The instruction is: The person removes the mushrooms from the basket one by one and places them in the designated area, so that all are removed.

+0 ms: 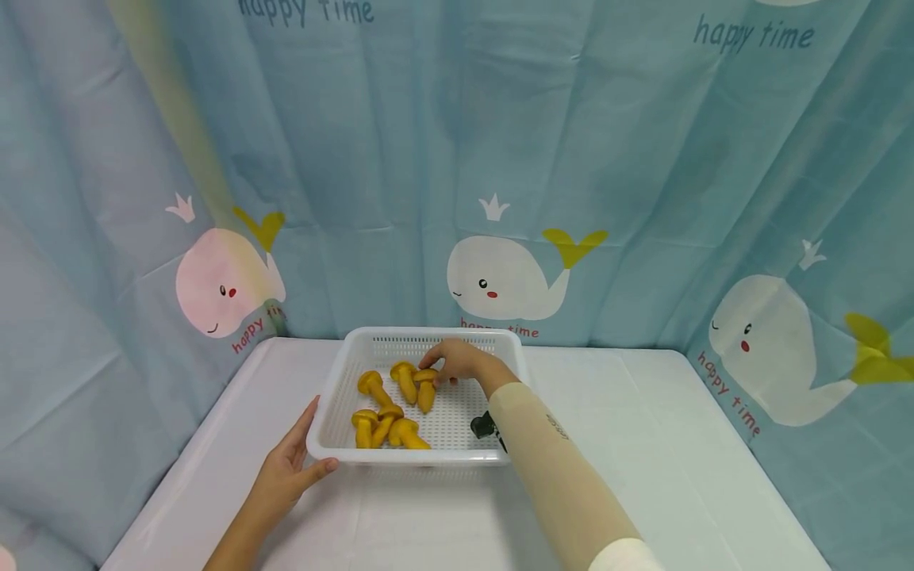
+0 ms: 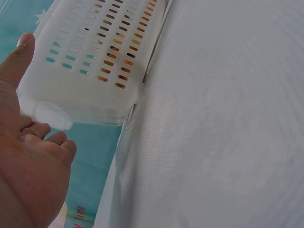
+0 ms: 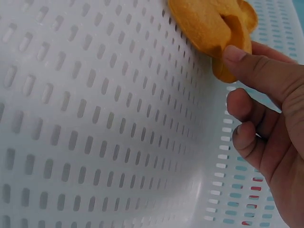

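In the head view a white perforated plastic basket [image 1: 324, 432] holds several yellow mushrooms with rounded caps and thick stems. My right hand [image 1: 460, 361] reaches in from the right and pinches one yellow mushroom [image 1: 426, 395] by its cap. The right wrist view shows the thumb against this mushroom's [image 3: 204, 28] edge, with the index finger mostly hidden behind it. My left hand [image 1: 282, 472] lies at the basket's near left corner, fingers extended beside the left wall, thumb at the front rim. From the left wrist, the thumb [image 2: 16, 59] overlaps the basket's wall [image 2: 85, 85].
Another mushroom [image 1: 403, 381] lies just left of the pinched one, and more cluster towards the basket's near left. A small black object [image 1: 482, 426] shows beside my right forearm. The basket stands on a white table [image 1: 607, 428], with a blue whale-print curtain [image 1: 400, 159] behind.
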### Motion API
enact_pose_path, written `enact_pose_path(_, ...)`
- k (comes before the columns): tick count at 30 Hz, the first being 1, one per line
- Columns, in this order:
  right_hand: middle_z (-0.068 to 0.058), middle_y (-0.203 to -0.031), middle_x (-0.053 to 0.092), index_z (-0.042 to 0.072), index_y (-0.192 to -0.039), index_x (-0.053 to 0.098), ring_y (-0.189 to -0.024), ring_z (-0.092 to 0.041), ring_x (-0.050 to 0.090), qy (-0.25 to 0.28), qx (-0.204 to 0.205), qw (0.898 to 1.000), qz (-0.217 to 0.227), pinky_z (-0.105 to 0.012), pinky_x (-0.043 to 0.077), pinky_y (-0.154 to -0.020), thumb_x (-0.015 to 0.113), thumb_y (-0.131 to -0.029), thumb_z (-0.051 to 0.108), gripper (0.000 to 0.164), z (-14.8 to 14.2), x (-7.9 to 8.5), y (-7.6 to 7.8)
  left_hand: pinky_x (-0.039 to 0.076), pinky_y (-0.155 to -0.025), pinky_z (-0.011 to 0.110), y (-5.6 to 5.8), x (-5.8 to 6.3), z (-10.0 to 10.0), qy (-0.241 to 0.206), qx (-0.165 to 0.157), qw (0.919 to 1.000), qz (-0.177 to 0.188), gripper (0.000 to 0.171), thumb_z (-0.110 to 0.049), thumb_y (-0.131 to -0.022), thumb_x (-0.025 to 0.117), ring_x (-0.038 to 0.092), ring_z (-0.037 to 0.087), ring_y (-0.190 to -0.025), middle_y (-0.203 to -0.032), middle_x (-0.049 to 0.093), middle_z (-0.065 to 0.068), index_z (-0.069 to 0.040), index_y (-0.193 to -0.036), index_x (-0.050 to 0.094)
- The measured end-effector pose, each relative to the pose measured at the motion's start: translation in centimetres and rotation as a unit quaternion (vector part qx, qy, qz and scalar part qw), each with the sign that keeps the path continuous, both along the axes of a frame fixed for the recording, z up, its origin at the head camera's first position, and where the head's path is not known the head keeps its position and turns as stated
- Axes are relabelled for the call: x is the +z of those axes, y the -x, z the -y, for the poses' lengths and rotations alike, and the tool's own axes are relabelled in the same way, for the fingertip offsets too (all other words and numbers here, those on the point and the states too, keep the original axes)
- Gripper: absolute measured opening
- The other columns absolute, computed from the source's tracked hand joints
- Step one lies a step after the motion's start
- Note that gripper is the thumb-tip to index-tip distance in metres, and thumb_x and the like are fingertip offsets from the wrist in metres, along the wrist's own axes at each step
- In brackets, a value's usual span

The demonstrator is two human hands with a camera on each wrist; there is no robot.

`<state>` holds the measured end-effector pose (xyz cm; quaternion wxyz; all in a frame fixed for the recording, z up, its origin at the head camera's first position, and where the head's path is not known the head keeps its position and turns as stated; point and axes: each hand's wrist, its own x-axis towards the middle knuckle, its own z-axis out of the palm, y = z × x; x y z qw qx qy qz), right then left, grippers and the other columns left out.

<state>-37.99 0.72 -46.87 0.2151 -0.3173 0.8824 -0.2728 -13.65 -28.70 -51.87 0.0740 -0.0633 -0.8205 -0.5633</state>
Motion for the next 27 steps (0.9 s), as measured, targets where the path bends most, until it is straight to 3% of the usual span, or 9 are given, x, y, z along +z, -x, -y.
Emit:
enact_pose_path(11, 0.006, -0.129, 0.068, 0.024, -0.123, 0.075, -0.098, -0.015, 0.059, -0.001, -0.005, 1.000, -0.007, -0.026, 0.059, -0.067, 0.079, -0.091, 0.015, 0.034, 0.1, 0.5, -0.1, 0.027, -0.103, 0.001, -0.1, 0.2, -0.1, 0.015, 0.007, 0.9998, 0.008, 0.097, -0.017, -0.091, 0.079, 0.019, -0.022, -0.138, -0.172, 0.017, 0.001, -0.032, -0.165, 0.018)
enact_pose_path(23, 0.007, -0.134, 0.065, 0.030, -0.123, 0.074, -0.105, -0.016, 0.060, 0.033, 0.005, 0.999, -0.035, -0.034, 0.062, -0.069, 0.078, -0.093, 0.017, 0.033, -0.1, 4.0, -1.1, 0.028, -0.103, 0.002, 0.0, 0.6, -0.4, 0.023, 0.017, 0.9995, 0.015, 0.096, -0.019, -0.091, 0.079, 0.019, -0.022, -0.138, -0.171, 0.018, 0.000, -0.034, -0.165, 0.019)
enact_pose_path(27, 0.007, -0.135, 0.065, 0.030, -0.124, 0.073, -0.104, -0.017, 0.061, 0.034, 0.019, 0.998, -0.057, -0.030, 0.061, -0.065, 0.077, -0.094, 0.018, 0.033, -0.3, 5.1, -1.8, 0.029, -0.102, 0.002, -0.1, 0.6, -0.4, 0.020, 0.019, 0.9995, 0.016, 0.097, -0.019, -0.091, 0.080, 0.019, -0.023, -0.137, -0.171, 0.018, 0.000, -0.034, -0.165, 0.019)
